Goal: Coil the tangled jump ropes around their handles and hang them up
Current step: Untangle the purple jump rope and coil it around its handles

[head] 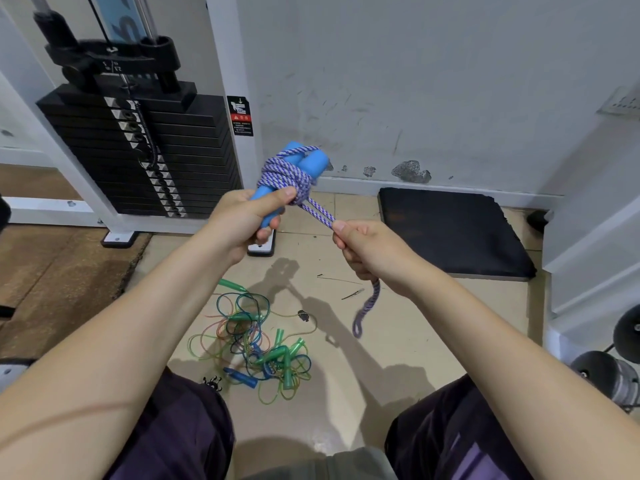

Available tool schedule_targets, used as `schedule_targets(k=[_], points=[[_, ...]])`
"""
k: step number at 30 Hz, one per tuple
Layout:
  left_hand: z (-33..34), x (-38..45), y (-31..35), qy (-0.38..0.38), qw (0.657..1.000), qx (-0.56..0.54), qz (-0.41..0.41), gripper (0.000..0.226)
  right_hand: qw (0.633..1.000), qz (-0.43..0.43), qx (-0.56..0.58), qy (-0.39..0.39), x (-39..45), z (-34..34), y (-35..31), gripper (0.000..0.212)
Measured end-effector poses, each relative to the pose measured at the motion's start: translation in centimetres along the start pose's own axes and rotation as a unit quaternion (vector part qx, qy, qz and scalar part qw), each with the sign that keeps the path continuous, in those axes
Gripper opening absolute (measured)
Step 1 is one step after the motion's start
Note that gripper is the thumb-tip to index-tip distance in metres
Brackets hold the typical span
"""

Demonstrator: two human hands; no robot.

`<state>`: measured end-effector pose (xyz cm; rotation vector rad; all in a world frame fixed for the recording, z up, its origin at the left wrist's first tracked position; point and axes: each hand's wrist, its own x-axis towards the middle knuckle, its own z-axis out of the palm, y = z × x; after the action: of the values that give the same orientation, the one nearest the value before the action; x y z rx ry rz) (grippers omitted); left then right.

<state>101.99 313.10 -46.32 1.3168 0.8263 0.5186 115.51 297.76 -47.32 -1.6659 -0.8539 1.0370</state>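
Against the weight stack (pixel 138 150) at far left nothing concerns the job; the work sits in the middle of the view. The left hand (pixel 242 216) grips the two blue handles (pixel 304 164) low down, its thumb pressed on the purple-and-white rope (pixel 284 174) already wound around them, and that thumb should keep pinning the coil so the turns do not slacken. To its right, a doubled length of rope runs taut down to the right hand (pixel 367 247), whose fingers curl around it; the loose loop hangs below the fist. The step looks like cinching the final tuck: pull steadily along the line of the strands, not sideways, and leave the loop long enough to hang from. On the floor (pixel 346 375) below, the tangled pile of green and blue ropes (pixel 259 344) waits untouched.
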Motion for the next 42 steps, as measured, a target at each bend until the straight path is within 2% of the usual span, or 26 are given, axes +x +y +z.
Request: schedule_targets(k=[3,7,10,13,15,17,19,23,27,32,35,40,42], points=[[-1.1,0.4,0.2,0.013,1.000,-0.004,0.003,0.028,1.000,-0.007,-0.003,0.020,-0.2,-0.9,-0.6,0.039],[-0.8,0.0,0.0,-0.009,0.998,0.056,0.019,0.028,0.996,-0.026,-0.019,0.088,-0.4,-3.3,-1.3,0.033],[-0.6,-0.1,-0.2,-0.011,0.995,0.092,0.031,0.032,0.989,-0.054,-0.083,0.108,-0.6,-3.6,-1.5,0.024],[-0.3,-0.2,-0.3,-0.013,0.986,0.164,0.022,0.034,0.961,-0.150,-0.208,0.108,-0.7,-2.7,-1.6,0.021],[0.0,-0.5,-0.7,-0.052,0.968,0.246,0.009,0.032,0.931,-0.199,-0.282,0.115,-0.8,-2.4,-1.4,0.018],[0.4,-0.8,-1.1,-0.116,0.938,0.328,-0.007,0.034,0.906,-0.213,-0.346,0.121,-0.8,-2.4,-0.9,0.016],[0.6,-1.0,-1.3,-0.181,0.910,0.374,-0.022,0.035,0.892,-0.211,-0.381,0.122,-0.6,-2.3,-0.5,0.024],[0.6,-1.5,-0.8,-0.284,0.870,0.402,-0.042,0.031,0.926,-0.176,-0.320,0.098,-0.5,-2.0,-0.5,0.036],[0.8,-1.7,-1.0,-0.337,0.829,0.444,-0.043,0.032,0.934,-0.167,-0.306,0.076,-0.5,-1.4,-0.4,0.046],[1.4,-2.3,-0.8,-0.376,0.822,0.426,-0.042,0.029,0.945,-0.165,-0.271,0.077,0.1,-1.5,-0.4,0.049],[1.9,-2.9,-0.8,-0.399,0.813,0.421,-0.040,0.023,0.945,-0.168,-0.272,0.071,0.4,-1.4,-0.2,0.040],[1.7,-2.9,-0.9,-0.354,0.826,0.438,0.000,0.040,0.937,-0.200,-0.275,0.077,0.9,-1.2,0.0,0.034],[1.7,-2.8,-1.0,-0.343,0.834,0.432,0.009,0.038,0.944,-0.202,-0.252,0.069,0.9,-1.2,0.0,0.030]])
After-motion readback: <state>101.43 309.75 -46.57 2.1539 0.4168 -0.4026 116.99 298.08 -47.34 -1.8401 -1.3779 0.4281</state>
